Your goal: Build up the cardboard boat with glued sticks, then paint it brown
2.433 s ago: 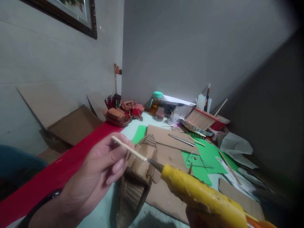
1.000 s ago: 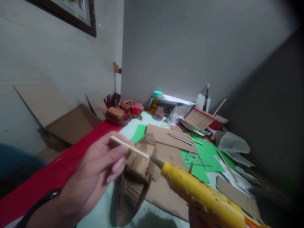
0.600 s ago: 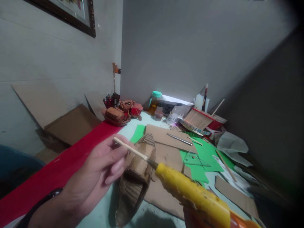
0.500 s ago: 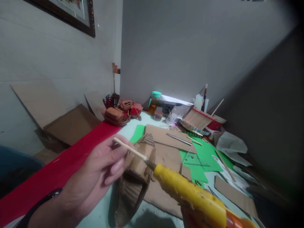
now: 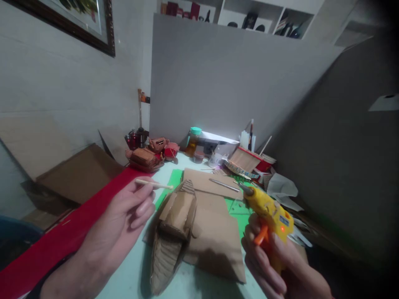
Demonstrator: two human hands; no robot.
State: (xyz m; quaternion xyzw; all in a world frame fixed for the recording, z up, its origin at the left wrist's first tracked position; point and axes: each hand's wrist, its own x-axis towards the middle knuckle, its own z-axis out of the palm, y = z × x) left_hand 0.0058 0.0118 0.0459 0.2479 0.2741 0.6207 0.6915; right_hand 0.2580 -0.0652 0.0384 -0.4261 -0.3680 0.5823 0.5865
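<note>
Left hand (image 5: 120, 216) pinches thin, pale stick (image 5: 161, 185).

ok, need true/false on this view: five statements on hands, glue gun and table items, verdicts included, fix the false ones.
1. The left hand holds a thin wooden stick. True.
2. The nozzle of the glue gun is touching the stick. False: there is a clear gap between them.
3. The right hand grips the glue gun, and its indicator light glows red. True.
4. The cardboard boat sits on the red strip. False: it is off to the right of the strip.
5. The jug at the back has a turquoise lid. True.
</note>
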